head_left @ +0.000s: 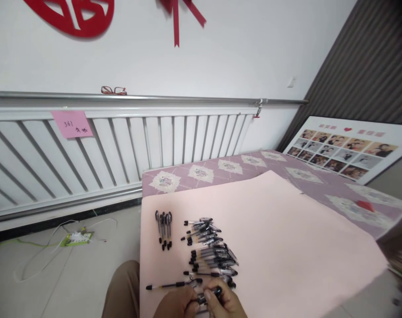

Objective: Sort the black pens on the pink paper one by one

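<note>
At the near edge of the pink sheet, my two hands meet over a pen with a black cap end. My left hand pinches it from the left, while the fingers of my right hand close round its dark cap end. Fingers cover much of this pen. Just beyond my left hand lies a single pen, pointing left. Several capped pens form a loose pile ahead of my hands, partly hidden by the right one. A small row of pens lies apart at the left.
Purple patterned cloth covers the table under the sheet. Behind it is a white radiator with glasses on the pipe above. A photo board leans at the right. A power strip with cables lies on the floor.
</note>
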Demonstrator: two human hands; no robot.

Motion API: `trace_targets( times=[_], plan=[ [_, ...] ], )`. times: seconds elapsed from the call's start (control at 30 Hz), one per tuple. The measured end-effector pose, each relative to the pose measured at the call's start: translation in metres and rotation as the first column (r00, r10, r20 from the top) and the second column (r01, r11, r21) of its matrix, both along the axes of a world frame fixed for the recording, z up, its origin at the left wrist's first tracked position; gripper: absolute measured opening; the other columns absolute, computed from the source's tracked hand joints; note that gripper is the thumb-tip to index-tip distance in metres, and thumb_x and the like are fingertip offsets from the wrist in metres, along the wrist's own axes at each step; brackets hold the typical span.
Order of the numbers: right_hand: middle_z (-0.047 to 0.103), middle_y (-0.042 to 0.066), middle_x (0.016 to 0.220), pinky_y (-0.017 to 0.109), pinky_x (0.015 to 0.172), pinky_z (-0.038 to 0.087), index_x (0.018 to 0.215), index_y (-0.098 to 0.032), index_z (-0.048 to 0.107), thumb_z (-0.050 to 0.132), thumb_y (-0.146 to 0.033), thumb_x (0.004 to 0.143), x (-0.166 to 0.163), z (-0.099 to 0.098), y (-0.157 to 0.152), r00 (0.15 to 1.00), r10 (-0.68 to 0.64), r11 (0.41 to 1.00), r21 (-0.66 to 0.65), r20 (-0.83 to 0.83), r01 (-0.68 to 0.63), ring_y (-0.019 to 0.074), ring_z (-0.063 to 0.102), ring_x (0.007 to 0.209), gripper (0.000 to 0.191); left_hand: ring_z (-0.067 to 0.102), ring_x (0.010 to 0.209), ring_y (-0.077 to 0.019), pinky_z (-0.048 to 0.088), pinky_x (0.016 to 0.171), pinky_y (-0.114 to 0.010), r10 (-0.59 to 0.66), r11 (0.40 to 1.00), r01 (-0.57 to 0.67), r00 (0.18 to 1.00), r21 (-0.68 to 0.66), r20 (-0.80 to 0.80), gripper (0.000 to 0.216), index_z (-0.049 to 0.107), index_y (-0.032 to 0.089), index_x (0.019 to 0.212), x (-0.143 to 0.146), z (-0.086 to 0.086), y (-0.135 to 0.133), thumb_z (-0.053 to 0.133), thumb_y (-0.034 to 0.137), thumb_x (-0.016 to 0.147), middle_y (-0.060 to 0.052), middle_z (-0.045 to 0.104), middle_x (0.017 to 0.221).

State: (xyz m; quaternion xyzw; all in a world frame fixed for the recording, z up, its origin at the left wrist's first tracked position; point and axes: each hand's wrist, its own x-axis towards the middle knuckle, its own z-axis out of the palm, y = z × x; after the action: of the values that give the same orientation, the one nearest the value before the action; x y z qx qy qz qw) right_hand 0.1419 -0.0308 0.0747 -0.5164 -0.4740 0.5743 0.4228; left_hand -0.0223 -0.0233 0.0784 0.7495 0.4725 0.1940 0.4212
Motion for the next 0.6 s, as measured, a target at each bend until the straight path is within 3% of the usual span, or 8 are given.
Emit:
trace_targets(
  times=[0.17,0.27,0.43,0.6],
  plan=[
    [0.044,-0.008,0.048,0.021,0.049,0.033,0.071,-0.020,0.054,0.058,-0.055,0.072,0.011,0.025,-0.003,0.998,-0.053,0.997,0.063,-0.030,0.055,0.0084,0.040,0.045,0.035,0.045,0.052,-0.0097,0.033,0.051,-0.019,0.067,0.981,-0.029,0.978,-0.191,0.195,0.015,0.051,0.018,0.067,0.005,0.017,-0.001,0.042,0.021,0.078,0.005,0.049,0.054],
    [0.046,-0.008,0.048,0.022,0.050,0.034,0.074,-0.020,0.054,0.060,-0.053,0.072,0.018,0.033,-0.004,0.990,-0.123,0.991,0.037,-0.071,0.126,0.0089,0.042,0.046,0.033,0.042,0.050,-0.0088,0.032,0.050,-0.018,0.102,0.962,-0.040,0.970,-0.272,0.220,0.012,0.050,0.018,0.068,0.006,0.023,-0.001,0.043,0.021,0.076,0.007,0.046,0.052],
    [0.043,-0.008,0.051,0.021,0.047,0.036,0.074,-0.022,0.051,0.061,-0.049,0.073,0.030,0.047,-0.003,0.912,-0.303,0.952,-0.038,-0.277,0.304,0.0090,0.041,0.047,0.030,0.039,0.048,-0.0085,0.031,0.049,-0.019,0.138,0.943,-0.060,0.966,-0.328,0.220,0.011,0.049,0.018,0.066,0.003,0.027,-0.004,0.044,0.021,0.075,0.007,0.045,0.049],
    [0.049,-0.004,0.061,0.020,0.045,0.036,0.067,-0.020,0.048,0.056,-0.051,0.076,0.019,0.051,-0.004,0.941,-0.205,0.977,-0.109,-0.269,0.182,0.0093,0.043,0.050,0.033,0.038,0.046,-0.0086,0.031,0.049,-0.019,0.155,0.936,-0.072,0.963,-0.344,0.220,0.010,0.048,0.019,0.068,0.005,0.023,-0.005,0.043,0.023,0.075,0.007,0.046,0.049]
  ],
)
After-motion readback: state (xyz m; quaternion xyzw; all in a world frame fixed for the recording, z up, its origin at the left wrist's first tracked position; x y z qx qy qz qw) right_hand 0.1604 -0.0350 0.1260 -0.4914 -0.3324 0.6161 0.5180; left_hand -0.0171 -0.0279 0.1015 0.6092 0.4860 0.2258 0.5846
